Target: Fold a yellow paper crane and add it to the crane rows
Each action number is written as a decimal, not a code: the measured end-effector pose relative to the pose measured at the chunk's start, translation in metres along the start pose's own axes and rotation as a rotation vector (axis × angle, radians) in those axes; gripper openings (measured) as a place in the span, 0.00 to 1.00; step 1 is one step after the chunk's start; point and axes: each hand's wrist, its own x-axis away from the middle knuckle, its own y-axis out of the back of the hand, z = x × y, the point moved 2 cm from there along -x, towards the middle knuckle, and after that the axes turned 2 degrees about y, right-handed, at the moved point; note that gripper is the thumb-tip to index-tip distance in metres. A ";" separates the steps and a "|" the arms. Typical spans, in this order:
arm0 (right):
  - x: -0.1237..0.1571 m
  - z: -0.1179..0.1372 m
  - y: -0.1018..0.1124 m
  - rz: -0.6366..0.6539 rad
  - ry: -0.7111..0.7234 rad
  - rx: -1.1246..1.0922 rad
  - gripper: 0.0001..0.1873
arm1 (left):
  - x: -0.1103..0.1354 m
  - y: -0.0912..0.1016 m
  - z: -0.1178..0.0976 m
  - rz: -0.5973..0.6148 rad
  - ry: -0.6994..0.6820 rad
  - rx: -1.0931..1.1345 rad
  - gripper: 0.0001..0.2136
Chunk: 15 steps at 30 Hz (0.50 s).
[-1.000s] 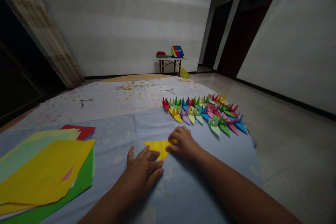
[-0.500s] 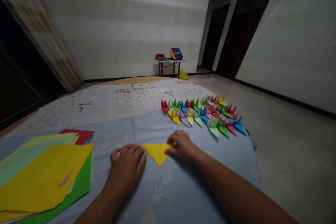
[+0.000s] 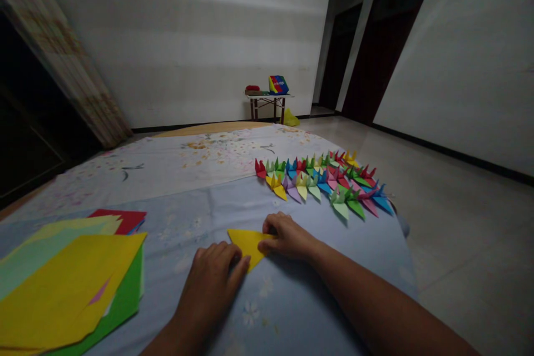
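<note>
Yellow paper triangle (image 3: 248,246), lying point-down on a pale blue floral bedsheet (image 3: 200,206), between the two hands. Beyond it, one block of origami cranes (image 3: 321,181) in many colours, roughly thirty, too overlapped for an exact count. At lower left, one loose stack of coloured paper sheets (image 3: 62,289). At the far wall, one small worktop (image 3: 267,97). The left hand (image 3: 211,278) and right hand (image 3: 287,236) stand apart, their fingers bearing on the triangle from either side; whether either pinches the paper cannot be told. Risk: the soft bedsheet gives little firm backing, so uneven pressure could shift the triangle or crease it off line, and a sweep of the right forearm (image 3: 359,283) could disturb the nearest cranes.
</note>
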 end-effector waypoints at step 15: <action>0.006 0.023 -0.002 -0.163 0.206 -0.143 0.08 | -0.009 -0.017 0.002 -0.076 0.320 1.035 0.25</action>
